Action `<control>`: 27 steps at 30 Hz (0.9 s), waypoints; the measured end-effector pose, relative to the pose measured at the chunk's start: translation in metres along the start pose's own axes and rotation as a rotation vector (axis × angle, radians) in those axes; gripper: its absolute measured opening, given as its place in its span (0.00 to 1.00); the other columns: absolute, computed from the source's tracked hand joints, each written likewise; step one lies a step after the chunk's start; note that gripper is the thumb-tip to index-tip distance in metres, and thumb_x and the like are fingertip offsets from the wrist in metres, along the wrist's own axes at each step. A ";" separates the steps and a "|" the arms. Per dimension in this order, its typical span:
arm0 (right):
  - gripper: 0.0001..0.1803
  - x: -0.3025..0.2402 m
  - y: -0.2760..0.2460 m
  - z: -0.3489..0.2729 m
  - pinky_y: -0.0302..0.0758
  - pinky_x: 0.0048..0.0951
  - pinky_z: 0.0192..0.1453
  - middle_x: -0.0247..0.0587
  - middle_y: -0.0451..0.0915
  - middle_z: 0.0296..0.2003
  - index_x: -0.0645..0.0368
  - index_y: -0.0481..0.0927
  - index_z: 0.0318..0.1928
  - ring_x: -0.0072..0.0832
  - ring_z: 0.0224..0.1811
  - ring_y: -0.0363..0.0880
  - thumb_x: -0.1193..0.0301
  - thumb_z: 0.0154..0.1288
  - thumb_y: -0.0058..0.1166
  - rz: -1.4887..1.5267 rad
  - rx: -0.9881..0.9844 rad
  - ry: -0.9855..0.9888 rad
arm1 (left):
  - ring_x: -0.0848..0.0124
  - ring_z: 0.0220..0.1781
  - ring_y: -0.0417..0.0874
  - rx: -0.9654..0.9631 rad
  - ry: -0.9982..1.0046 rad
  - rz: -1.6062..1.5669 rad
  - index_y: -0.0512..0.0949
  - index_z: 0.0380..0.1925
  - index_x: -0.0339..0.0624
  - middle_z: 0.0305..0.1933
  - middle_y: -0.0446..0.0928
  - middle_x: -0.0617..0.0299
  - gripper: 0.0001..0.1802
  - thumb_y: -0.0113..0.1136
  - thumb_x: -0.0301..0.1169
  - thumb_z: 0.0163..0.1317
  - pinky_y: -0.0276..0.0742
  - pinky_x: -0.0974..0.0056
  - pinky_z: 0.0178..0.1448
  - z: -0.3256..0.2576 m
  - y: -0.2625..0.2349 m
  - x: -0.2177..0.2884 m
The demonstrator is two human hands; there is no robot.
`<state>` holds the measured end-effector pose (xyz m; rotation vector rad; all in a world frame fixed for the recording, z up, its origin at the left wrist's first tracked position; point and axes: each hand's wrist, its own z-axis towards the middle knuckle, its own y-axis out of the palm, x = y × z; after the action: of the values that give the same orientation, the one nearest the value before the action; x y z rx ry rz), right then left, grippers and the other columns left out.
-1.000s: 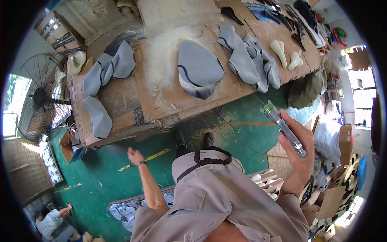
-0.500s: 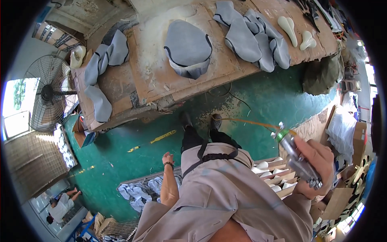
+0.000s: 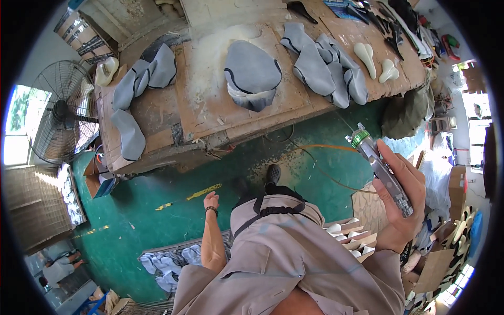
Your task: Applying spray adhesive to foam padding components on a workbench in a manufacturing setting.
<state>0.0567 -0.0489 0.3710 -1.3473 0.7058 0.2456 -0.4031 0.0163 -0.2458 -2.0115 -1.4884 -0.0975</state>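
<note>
My right hand (image 3: 407, 194) is wrapped round a metal spray gun (image 3: 375, 163) with a green ring, raised at the right with its nozzle toward the table. An orange hose (image 3: 328, 146) shows near it. My left hand (image 3: 211, 200) hangs over the floor at my side, fingers loosely apart and holding nothing. On the table (image 3: 202, 123) in front of me, a large grey piece with black edging (image 3: 253, 68) lies over stacked pieces. Grey covers (image 3: 315, 71) are spread to its right and more grey covers (image 3: 161, 68) to its left. Two cream saddle-shaped pads (image 3: 364, 56) lie farther right.
A large fan (image 3: 61, 110) stands at the left. Behind me are a rack of grey pieces (image 3: 163, 265) and a partitioned box of white pieces (image 3: 344, 229). A dark hose (image 3: 315, 164) crosses the floor. Another person (image 3: 58, 270) is at the lower left.
The table has come nearer and its right end has shifted left in view. My right hand has moved up and slightly left with the spray gun. My feet have shifted.
</note>
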 end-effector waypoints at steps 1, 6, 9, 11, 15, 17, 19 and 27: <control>0.31 -0.009 0.006 0.000 0.76 0.31 0.49 0.53 0.85 0.43 0.69 0.80 0.65 0.36 0.41 0.84 0.74 0.59 0.64 0.027 0.019 -0.011 | 0.66 0.49 0.85 -0.015 0.042 -0.024 0.87 0.56 0.51 0.48 0.85 0.62 0.20 0.68 0.27 0.62 0.88 0.53 0.44 0.002 -0.003 -0.003; 0.33 -0.060 0.027 -0.013 0.75 0.31 0.48 0.50 0.85 0.40 0.66 0.83 0.63 0.37 0.39 0.82 0.79 0.51 0.63 -0.046 -0.039 0.008 | 0.64 0.49 0.85 -0.040 0.009 -0.029 0.87 0.54 0.50 0.46 0.86 0.62 0.19 0.67 0.26 0.61 0.88 0.51 0.44 0.014 -0.021 -0.043; 0.34 -0.084 0.044 -0.023 0.74 0.31 0.45 0.49 0.84 0.37 0.66 0.83 0.62 0.37 0.36 0.81 0.79 0.50 0.62 -0.048 0.045 -0.056 | 0.63 0.45 0.87 -0.071 -0.042 -0.046 0.87 0.53 0.49 0.46 0.86 0.60 0.20 0.69 0.27 0.59 0.88 0.53 0.41 0.025 -0.029 -0.078; 0.33 -0.099 0.056 -0.034 0.73 0.31 0.44 0.49 0.83 0.34 0.66 0.84 0.61 0.37 0.34 0.81 0.77 0.50 0.61 -0.104 0.094 -0.026 | 0.62 0.42 0.88 -0.087 -0.076 -0.031 0.88 0.54 0.49 0.47 0.87 0.59 0.21 0.70 0.28 0.58 0.87 0.56 0.39 0.030 -0.033 -0.097; 0.31 -0.113 0.066 -0.054 0.73 0.32 0.43 0.48 0.82 0.30 0.67 0.86 0.59 0.37 0.31 0.80 0.67 0.53 0.57 -0.123 0.095 -0.022 | 0.61 0.46 0.87 -0.120 -0.117 -0.006 0.87 0.53 0.48 0.47 0.87 0.58 0.20 0.69 0.26 0.59 0.88 0.48 0.42 0.033 -0.036 -0.112; 0.34 -0.111 0.057 -0.058 0.75 0.34 0.35 0.47 0.82 0.31 0.68 0.81 0.63 0.37 0.30 0.82 0.71 0.53 0.64 -0.170 -0.082 -0.308 | 0.60 0.51 0.86 -0.135 -0.101 0.006 0.87 0.52 0.46 0.47 0.86 0.58 0.19 0.67 0.24 0.60 0.88 0.42 0.45 0.033 -0.036 -0.108; 0.36 -0.108 0.050 -0.066 0.76 0.35 0.31 0.47 0.81 0.32 0.70 0.79 0.65 0.37 0.29 0.83 0.72 0.53 0.68 -0.163 -0.150 -0.324 | 0.63 0.47 0.85 -0.118 -0.062 0.022 0.87 0.52 0.47 0.43 0.85 0.60 0.18 0.67 0.25 0.60 0.88 0.43 0.44 0.036 -0.034 -0.098; 0.29 -0.069 0.038 -0.108 0.74 0.32 0.46 0.48 0.84 0.35 0.65 0.89 0.55 0.37 0.34 0.81 0.63 0.53 0.59 -0.107 0.052 0.109 | 0.67 0.52 0.88 -0.024 0.690 -0.118 0.86 0.52 0.40 0.50 0.88 0.58 0.16 0.67 0.25 0.64 0.81 0.62 0.61 0.043 0.016 0.037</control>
<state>-0.0520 -0.1259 0.3756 -1.3512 0.7235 0.0683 -0.3887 0.0665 -0.2719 -1.6516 -1.1447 -0.7761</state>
